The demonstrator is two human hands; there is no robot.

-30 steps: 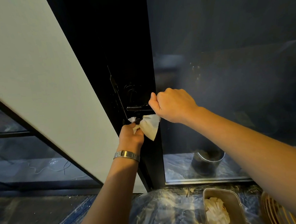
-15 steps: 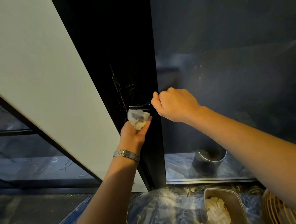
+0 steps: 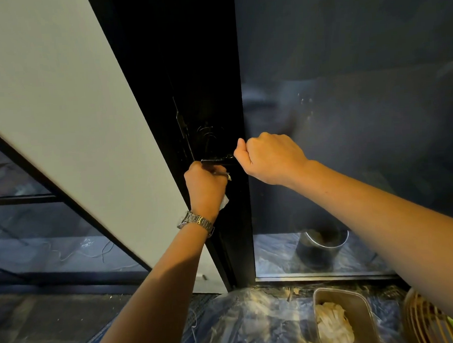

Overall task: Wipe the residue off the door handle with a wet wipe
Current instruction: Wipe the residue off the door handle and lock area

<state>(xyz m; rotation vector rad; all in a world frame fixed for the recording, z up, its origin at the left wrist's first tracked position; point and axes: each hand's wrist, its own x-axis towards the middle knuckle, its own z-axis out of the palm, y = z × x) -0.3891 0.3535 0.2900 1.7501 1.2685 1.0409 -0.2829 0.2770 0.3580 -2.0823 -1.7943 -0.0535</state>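
- Door handle [image 3: 217, 160]: a black horizontal lever on the dark door frame [image 3: 207, 67], lying between the two hands; glossy highlights show on its upper face.
- Right hand [image 3: 269, 158]: curled into a fist at the handle's right end, thumb on top; the fingers close around the lever there, though the contact itself is hidden behind the knuckles.
- Left hand [image 3: 206, 186]: raised from below, knuckles toward the camera, fingers folded tight on the wet wipe [image 3: 224, 200] and pressed up against the underside of the handle's left end.
- Wet wipe: bunched almost wholly inside the left fist; only a small white corner shows below the palm and a sliver beside the fingertips.
- Wristwatch [image 3: 196, 222]: metal-link band on the left wrist.
- Glass panel [image 3: 348, 112]: dark pane to the right of the frame, showing a round metal pot [image 3: 321, 247] low down.
- Metal tray [image 3: 343, 320]: on plastic sheeting [image 3: 254, 322] on the floor, holding crumpled white wipes.
- Wicker basket [image 3: 425, 323]: at the lower right edge, partly cut off by the right forearm.
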